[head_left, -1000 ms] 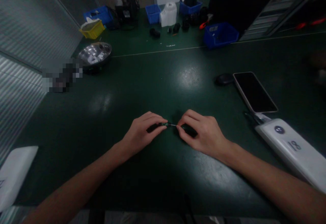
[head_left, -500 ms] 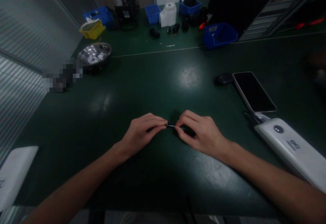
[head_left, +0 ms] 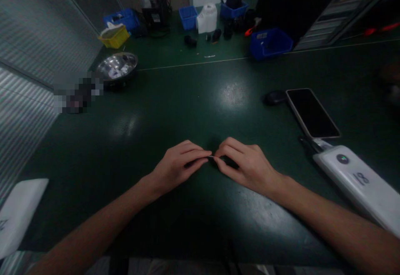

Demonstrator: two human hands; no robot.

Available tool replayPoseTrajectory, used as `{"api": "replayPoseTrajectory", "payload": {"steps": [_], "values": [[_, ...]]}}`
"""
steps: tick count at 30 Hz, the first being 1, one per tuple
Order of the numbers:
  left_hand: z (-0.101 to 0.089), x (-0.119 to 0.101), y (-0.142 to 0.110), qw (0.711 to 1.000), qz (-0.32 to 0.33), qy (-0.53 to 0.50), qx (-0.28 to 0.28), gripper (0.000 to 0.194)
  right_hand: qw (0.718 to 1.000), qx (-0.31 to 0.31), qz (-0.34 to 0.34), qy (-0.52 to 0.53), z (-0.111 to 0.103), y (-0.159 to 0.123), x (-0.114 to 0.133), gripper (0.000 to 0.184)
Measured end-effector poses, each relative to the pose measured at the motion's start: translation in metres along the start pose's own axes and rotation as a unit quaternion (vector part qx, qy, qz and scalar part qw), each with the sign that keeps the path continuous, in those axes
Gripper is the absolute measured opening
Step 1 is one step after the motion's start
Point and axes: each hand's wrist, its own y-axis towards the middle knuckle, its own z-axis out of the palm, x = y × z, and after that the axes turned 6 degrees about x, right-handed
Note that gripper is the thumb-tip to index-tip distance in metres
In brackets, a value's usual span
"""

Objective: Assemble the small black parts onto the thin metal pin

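Just above the dark green table [head_left: 175, 100], my left hand [head_left: 181, 162] and my right hand [head_left: 243, 160] meet almost fingertip to fingertip. Between them runs a thin, pale, sliver-like piece [head_left: 211, 156], too small to name. The thumb and fingers of my left hand pinch its left end. My right hand pinches the other end between thumb and forefinger. Most of the piece is covered by the fingertips.
On the right lie a phone [head_left: 312, 112], a black mouse [head_left: 275, 97] and a white power bank-like box [head_left: 359, 179]. A metal bowl [head_left: 131, 64] with white bits stands at the left. Blue bins [head_left: 270, 48] and a yellow bin [head_left: 114, 39] line the back.
My left hand has slid slightly to the right, so the gap between the fingertips is narrower and less of the thin piece shows. My right hand has barely moved.
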Motion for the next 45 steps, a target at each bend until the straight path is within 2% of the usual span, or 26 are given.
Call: {"api": "replayPoseTrajectory", "payload": {"steps": [5, 10, 14, 19, 23, 28, 30, 34, 40, 45], "values": [[-0.003, -0.001, -0.003, 0.997, -0.013, 0.071, 0.041, 0.042, 0.999, -0.036, 0.026, -0.014, 0.000, 0.001, -0.001, 0.017], [-0.004, -0.003, -0.003, 0.983, -0.024, 0.153, 0.096, 0.049, 0.995, -0.021, 0.058, -0.081, 0.001, 0.000, 0.000, 0.022], [-0.006, -0.002, -0.003, 0.989, -0.032, 0.119, 0.086, 0.048, 0.989, -0.025, 0.093, -0.111, 0.000, 0.000, 0.001, 0.023], [-0.012, 0.005, -0.002, 0.994, -0.013, 0.095, 0.056, 0.029, 0.981, -0.047, 0.145, -0.119, -0.001, 0.001, 0.001, 0.024], [-0.021, 0.016, -0.002, 0.992, -0.011, 0.115, 0.059, 0.030, 0.976, -0.054, 0.166, -0.127, -0.001, 0.001, 0.002, 0.023], [-0.030, 0.033, 0.010, 0.990, -0.039, 0.129, 0.031, 0.030, 0.978, -0.051, 0.169, -0.115, -0.001, 0.001, 0.002, 0.023], [-0.032, 0.037, 0.019, 0.991, -0.025, 0.121, 0.045, 0.030, 0.977, -0.057, 0.172, -0.111, 0.000, 0.001, 0.002, 0.023], [-0.033, 0.035, 0.028, 0.989, 0.016, 0.092, 0.111, 0.029, 0.976, -0.076, 0.183, -0.089, 0.000, 0.001, 0.001, 0.021], [-0.032, 0.023, 0.019, 0.990, 0.024, 0.079, 0.115, 0.030, 0.976, -0.092, 0.187, -0.057, 0.000, 0.003, 0.001, 0.021], [-0.024, 0.020, 0.023, 0.984, 0.046, 0.097, 0.141, 0.030, 0.975, -0.105, 0.194, -0.037, -0.002, 0.004, 0.000, 0.020]]}}
